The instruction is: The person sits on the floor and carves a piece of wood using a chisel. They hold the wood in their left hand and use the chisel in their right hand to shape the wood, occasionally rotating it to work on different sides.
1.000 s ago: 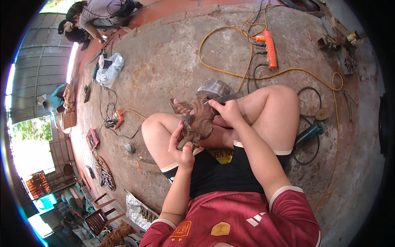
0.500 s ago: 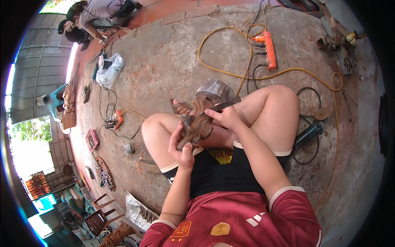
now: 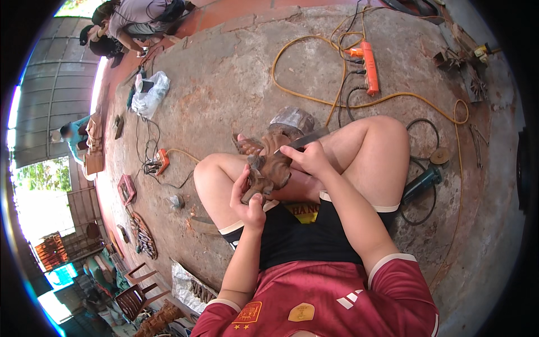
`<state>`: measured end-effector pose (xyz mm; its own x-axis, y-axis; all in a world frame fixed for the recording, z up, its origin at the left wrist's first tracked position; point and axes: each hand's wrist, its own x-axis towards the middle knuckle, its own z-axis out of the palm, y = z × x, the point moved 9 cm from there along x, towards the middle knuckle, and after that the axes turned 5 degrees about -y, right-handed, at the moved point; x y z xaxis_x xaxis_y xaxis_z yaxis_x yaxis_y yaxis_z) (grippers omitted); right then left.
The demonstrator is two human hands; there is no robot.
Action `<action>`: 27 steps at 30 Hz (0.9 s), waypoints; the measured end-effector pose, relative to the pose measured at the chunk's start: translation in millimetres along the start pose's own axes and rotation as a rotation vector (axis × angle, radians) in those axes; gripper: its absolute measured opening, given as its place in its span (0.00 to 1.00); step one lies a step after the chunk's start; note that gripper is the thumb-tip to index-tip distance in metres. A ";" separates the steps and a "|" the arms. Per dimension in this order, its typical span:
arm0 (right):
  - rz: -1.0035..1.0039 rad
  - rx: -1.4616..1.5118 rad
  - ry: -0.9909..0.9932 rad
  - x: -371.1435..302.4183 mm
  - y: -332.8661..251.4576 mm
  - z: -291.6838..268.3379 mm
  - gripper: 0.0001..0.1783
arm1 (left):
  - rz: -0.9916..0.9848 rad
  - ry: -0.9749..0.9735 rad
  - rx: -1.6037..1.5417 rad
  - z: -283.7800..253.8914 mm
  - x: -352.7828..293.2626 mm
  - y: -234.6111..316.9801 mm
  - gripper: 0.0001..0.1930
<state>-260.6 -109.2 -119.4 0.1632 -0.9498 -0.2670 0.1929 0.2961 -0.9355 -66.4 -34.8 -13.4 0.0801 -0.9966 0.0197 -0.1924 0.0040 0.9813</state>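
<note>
A brown carved wooden piece (image 3: 275, 173) with curling shapes rests over my crossed legs. My left hand (image 3: 248, 206) is closed round its lower left end, thumb up along the side. In my right hand (image 3: 307, 159) is a flat dark metal file (image 3: 312, 137), gripped with the thumb along it and slanting up to the right. The file's near end lies against the carving; its outer end is blurred. Just beyond the carving stands a round wooden block (image 3: 292, 119), partly covered by it.
An orange power strip (image 3: 369, 67) with a yellow cord lies far right. A green power tool (image 3: 421, 185) sits beside my right knee. At left are a plastic bag (image 3: 151, 92), an orange socket box (image 3: 161, 162) and a chair (image 3: 135, 297). Other people (image 3: 135, 25) crouch far left.
The file in my right hand has tilted slightly, its outer end lower and blurred by motion. The carving and my left hand stay nearly in place.
</note>
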 end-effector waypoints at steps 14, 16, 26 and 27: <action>-0.096 0.009 -0.193 2.1 -18.5 24.0 0.12 | 0.083 -0.042 0.098 6.8 1.3 15.8 0.32; -0.042 -0.052 -0.196 2.9 -13.1 23.6 0.15 | 0.077 -0.037 0.097 6.1 1.8 15.5 0.32; -0.152 -0.080 -0.086 1.6 -20.9 14.8 0.16 | 0.075 -0.021 0.007 1.0 0.7 3.6 0.30; -0.173 -0.095 -0.026 -0.8 -22.5 11.2 0.17 | 0.077 -0.025 0.021 1.9 1.3 6.4 0.30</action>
<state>-254.2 -114.0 -95.6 0.1606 -0.9824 -0.0956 0.1282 0.1168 -0.9848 -69.4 -36.2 -7.5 0.0401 -0.9952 0.0898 -0.2177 0.0790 0.9728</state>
